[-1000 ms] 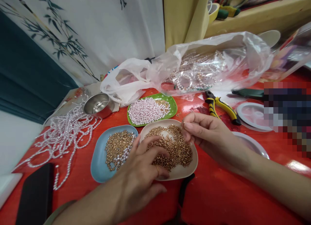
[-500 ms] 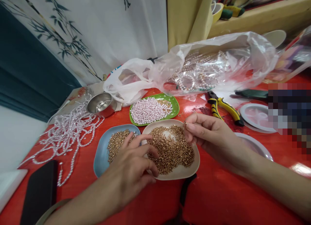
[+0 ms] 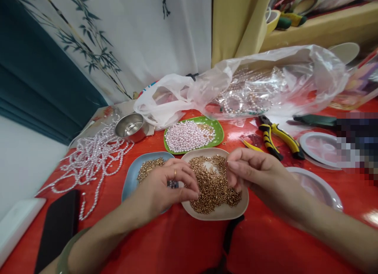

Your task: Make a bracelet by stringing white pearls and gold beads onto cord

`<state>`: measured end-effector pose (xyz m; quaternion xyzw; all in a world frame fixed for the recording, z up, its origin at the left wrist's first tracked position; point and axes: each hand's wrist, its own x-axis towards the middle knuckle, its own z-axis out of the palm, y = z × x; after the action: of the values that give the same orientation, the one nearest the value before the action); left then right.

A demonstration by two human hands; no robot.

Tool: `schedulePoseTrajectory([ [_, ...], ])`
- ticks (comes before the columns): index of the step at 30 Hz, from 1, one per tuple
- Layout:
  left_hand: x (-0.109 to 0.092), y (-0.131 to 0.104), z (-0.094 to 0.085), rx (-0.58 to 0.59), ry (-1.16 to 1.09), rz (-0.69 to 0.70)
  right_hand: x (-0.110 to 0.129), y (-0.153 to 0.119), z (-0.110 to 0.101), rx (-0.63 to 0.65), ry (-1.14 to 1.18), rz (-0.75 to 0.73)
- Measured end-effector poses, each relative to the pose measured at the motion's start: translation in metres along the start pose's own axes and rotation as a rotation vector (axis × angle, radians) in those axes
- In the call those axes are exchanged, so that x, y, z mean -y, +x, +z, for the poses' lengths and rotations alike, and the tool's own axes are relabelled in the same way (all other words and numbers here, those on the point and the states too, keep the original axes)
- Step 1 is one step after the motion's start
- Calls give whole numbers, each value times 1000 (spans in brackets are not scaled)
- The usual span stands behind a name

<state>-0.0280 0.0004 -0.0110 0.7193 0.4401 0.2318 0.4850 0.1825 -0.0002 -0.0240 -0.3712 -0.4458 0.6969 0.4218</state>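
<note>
My right hand (image 3: 251, 167) is pinched at the right rim of the beige plate (image 3: 236, 213). Half a second ago a small gold bead showed at its fingertips; now the fingers mostly hide it. My left hand (image 3: 177, 181) hovers between the blue plate (image 3: 130, 183) and the beige one, thumb and fingers drawn together over the beige plate's left side. Whatever its fingertips hold is too small to make out. A small gold glint shows on one left finger. Many gold beads (image 3: 206, 187) fill the beige plate. Small gold pieces (image 3: 149, 167) lie in the blue one.
Behind is a green plate (image 3: 220, 136) with pearly beads (image 3: 189, 136). Bead strings (image 3: 94, 155) and a metal bowl (image 3: 132, 126) lie left, near a black phone-like slab (image 3: 59, 230). Yellow-black pliers (image 3: 283, 138), white spools (image 3: 320, 148) and a plastic bag (image 3: 319, 81) stand right and behind.
My left hand has lifted from over the blue plate and drawn its spread fingers together. My right hand stays pinched near the beige plate. The view has shifted slightly left.
</note>
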Motion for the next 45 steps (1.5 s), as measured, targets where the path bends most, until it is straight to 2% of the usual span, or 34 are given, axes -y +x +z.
schedulePoseTrajectory([
  [3,0,1,1,-143,-375,-132,0,-3,10,-1,-55,58],
  [5,-1,2,4,-197,-562,-187,0,-5,17,13,-55,94],
  [10,0,3,14,-239,-807,-223,-8,-8,32,90,-60,81],
  [19,1,1,23,-215,-916,-271,-17,-11,39,1,-101,-9],
  [31,3,1,26,-263,-960,-273,-17,-10,40,-15,-117,-17],
  [45,2,1,26,-256,-955,-273,-17,-10,40,-20,-131,1],
])
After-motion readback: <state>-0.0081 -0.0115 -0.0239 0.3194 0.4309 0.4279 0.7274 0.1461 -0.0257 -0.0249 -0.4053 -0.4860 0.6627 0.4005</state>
